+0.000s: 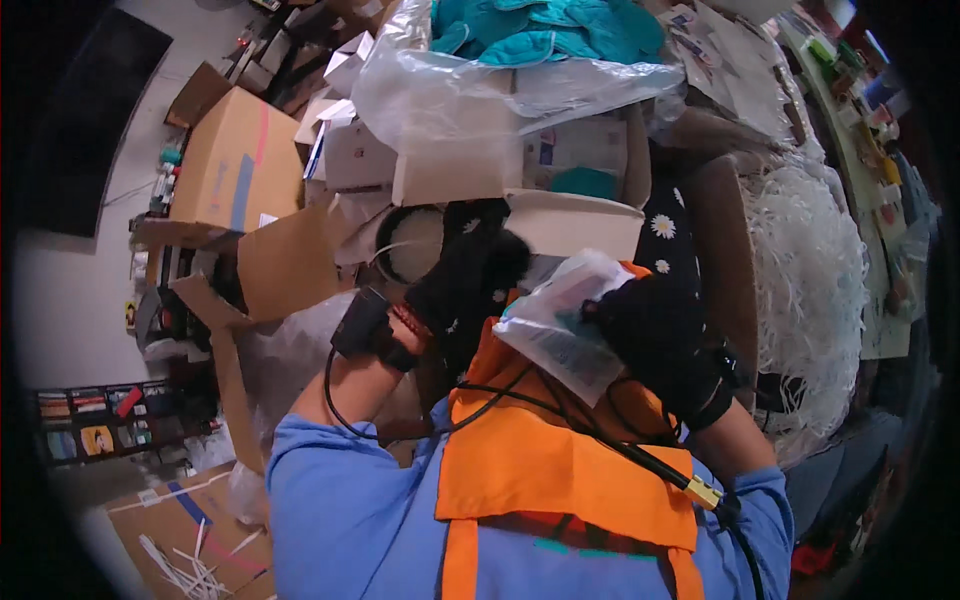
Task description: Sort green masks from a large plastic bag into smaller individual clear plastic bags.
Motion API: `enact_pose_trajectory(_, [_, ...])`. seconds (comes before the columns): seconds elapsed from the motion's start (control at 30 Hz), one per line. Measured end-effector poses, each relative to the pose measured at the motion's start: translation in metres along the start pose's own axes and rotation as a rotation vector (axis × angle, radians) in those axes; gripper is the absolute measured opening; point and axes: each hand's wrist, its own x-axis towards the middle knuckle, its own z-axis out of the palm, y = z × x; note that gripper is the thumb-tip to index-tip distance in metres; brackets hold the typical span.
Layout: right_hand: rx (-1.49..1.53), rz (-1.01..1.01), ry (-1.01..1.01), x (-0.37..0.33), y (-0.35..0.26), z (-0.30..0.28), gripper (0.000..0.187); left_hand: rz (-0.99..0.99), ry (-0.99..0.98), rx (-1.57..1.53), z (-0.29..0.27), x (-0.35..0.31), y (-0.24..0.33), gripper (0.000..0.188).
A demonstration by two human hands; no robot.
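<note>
Both my hands wear black gloves. My right hand [655, 335] grips a clear plastic bag [560, 325] with something teal and a printed sheet inside, held close in front of my orange vest [560, 470]. My left hand [470, 280] is raised just left of the bag, its fingers curled near the bag's upper edge; whether it holds the bag is unclear. A black device [362, 325] is strapped on my left wrist, with a cable running down to my chest.
An open cardboard box [570, 215] stands ahead, with teal garments [545, 35] in clear plastic [450, 90] piled above it. Brown cartons [235, 160] stack at the left. Shredded white paper [805, 290] fills the right. A black daisy-print cloth [665, 235] hangs by the box.
</note>
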Motion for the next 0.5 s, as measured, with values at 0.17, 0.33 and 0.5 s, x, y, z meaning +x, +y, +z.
enact_pose_trajectory(0.17, [-0.289,0.057,-0.039,0.022,-0.012,-0.009,0.015,0.018,-0.25,-0.053,-0.015,0.022,0.087,0.044])
enact_pose_trajectory(0.33, [-0.024,0.002,0.221,0.019,-0.022,-0.009,0.021,0.24,0.117,0.239,0.026,0.016,0.056,0.033])
enact_pose_trajectory(0.5, [0.171,0.0,0.063,0.005,-0.012,0.016,0.022,0.199,0.219,-0.013,0.032,0.013,0.08,0.032])
